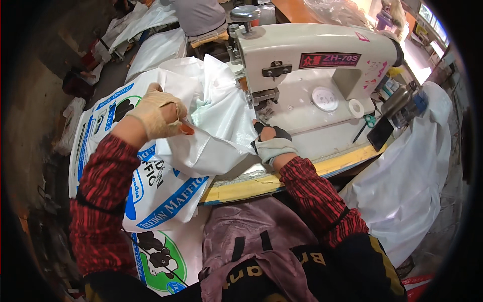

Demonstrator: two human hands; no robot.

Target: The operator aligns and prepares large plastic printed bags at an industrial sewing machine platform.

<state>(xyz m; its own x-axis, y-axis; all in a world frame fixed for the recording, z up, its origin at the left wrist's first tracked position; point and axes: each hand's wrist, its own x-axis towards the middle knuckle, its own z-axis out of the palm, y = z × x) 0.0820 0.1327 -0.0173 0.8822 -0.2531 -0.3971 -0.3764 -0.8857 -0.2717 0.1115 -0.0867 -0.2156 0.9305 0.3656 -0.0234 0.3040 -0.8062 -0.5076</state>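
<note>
A large white plastic sack (214,121), printed with blue bands and a cow picture, lies bunched across the left end of the sewing machine's bed. My left hand (161,115), in a beige fingerless glove, is closed on a fold of it. Close in front of the needle area, my right hand (273,142) pinches the sack's edge; this glove is pale with dark fingers. The cream sewing machine (282,43) stands just beyond, its presser foot area (264,96) beside the sack's right edge. Folds of the sack hide some fingertips.
A yellow padded edge (241,192) runs along the table's front. To the right lie a dark phone (380,134), green-handled scissors (370,121) and a white tape roll (356,107). White sheeting (407,176) hangs at the right. Another person (200,17) sits at the back.
</note>
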